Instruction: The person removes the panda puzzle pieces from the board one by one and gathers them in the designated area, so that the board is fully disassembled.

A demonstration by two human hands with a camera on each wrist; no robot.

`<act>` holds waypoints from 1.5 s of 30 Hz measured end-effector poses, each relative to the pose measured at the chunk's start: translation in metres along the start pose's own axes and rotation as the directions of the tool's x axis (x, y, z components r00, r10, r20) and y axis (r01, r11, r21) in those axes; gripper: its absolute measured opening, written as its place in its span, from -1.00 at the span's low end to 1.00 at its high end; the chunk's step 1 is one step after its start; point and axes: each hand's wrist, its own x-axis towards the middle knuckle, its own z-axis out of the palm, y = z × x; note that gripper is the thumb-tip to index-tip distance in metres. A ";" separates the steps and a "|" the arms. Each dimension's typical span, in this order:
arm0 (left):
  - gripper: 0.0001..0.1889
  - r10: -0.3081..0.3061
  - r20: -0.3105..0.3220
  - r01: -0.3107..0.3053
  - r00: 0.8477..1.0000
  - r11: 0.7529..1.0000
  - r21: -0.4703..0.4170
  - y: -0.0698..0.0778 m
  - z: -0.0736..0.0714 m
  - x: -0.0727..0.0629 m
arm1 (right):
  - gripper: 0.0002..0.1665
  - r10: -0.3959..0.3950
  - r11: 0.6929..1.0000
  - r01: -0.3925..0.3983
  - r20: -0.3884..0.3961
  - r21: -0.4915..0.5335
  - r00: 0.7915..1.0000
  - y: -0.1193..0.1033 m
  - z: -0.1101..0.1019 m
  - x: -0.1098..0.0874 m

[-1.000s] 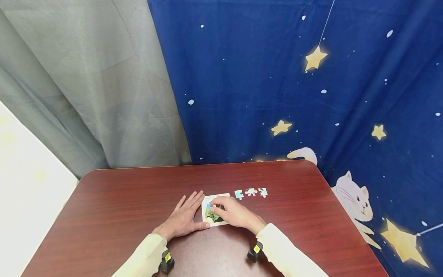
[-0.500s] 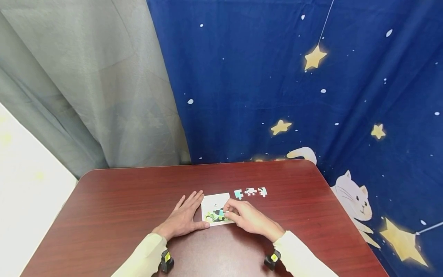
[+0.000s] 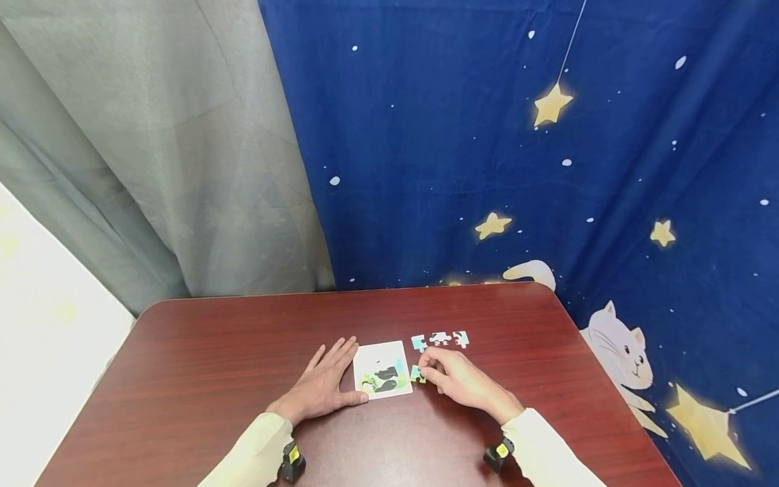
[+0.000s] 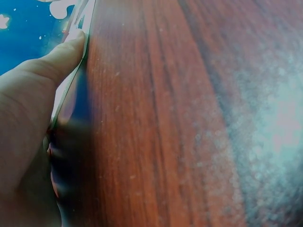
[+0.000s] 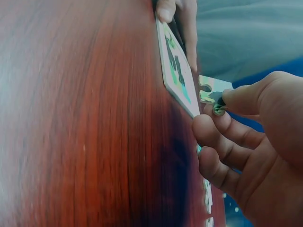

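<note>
My right hand (image 3: 465, 382) pinches a jigsaw piece (image 3: 417, 374) between thumb and fingertips, just off the right edge of a white puzzle board (image 3: 366, 353). The right wrist view shows this green, pale blue and black piece raised and tilted at the thumb tip. Black and green picture parts (image 3: 386, 379) fill the lower part of the board, with bare white above. My left hand (image 3: 322, 385) lies flat at the board's left side, fingers spread, its thumb (image 4: 71, 49) on the near left corner.
Three loose jigsaw pieces lie in a row behind the right hand: a left one (image 3: 418, 343), a middle one (image 3: 440, 338) and a right one (image 3: 460, 339). The reddish-brown table (image 3: 243, 352) ends at a blue star-patterned curtain (image 3: 426, 169) and a grey one (image 3: 243, 169).
My right hand has moved from over the board to its right side, carrying the jigsaw piece off the picture and uncovering it. The left hand has stayed put.
</note>
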 end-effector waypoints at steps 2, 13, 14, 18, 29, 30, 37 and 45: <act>0.14 -0.013 0.022 0.012 1.000 1.000 0.017 0.003 -0.002 0.000 | -0.87 0.015 1.000 -0.015 -0.009 -0.009 1.000 0.004 -0.003 -0.002; 0.15 0.030 -0.042 -0.031 0.999 0.999 -0.022 -0.003 0.004 -0.001 | -0.92 0.046 0.998 -0.048 -0.049 -0.031 0.998 0.023 -0.011 -0.003; 0.16 0.032 -0.045 -0.033 0.998 0.999 -0.025 -0.003 0.004 -0.001 | -0.91 0.043 0.998 -0.046 -0.053 -0.044 0.998 0.023 -0.011 -0.001; 0.16 0.026 -0.039 -0.027 0.999 0.999 -0.020 -0.003 0.004 -0.001 | -0.90 0.022 0.992 -0.031 -0.075 -0.118 0.997 0.024 -0.011 0.004; 0.15 0.017 -0.026 -0.017 1.000 1.000 -0.010 -0.002 0.002 -0.001 | -0.96 -0.004 0.946 -0.045 -0.152 -0.320 0.988 0.027 -0.003 0.019; 0.16 0.018 -0.029 -0.018 0.999 1.000 -0.013 -0.003 0.003 -0.001 | -0.96 0.005 0.943 -0.059 -0.164 -0.327 0.986 0.027 -0.002 0.020; 0.16 0.004 -0.017 -0.004 1.000 1.000 0.000 -0.004 0.004 0.000 | -0.93 0.057 0.940 -0.134 -0.242 -0.315 0.969 0.021 0.002 0.021; 0.15 -0.027 0.035 0.025 0.999 0.999 0.046 0.001 -0.001 0.001 | -0.92 0.042 0.951 -0.130 -0.297 -0.282 0.954 0.002 0.000 0.028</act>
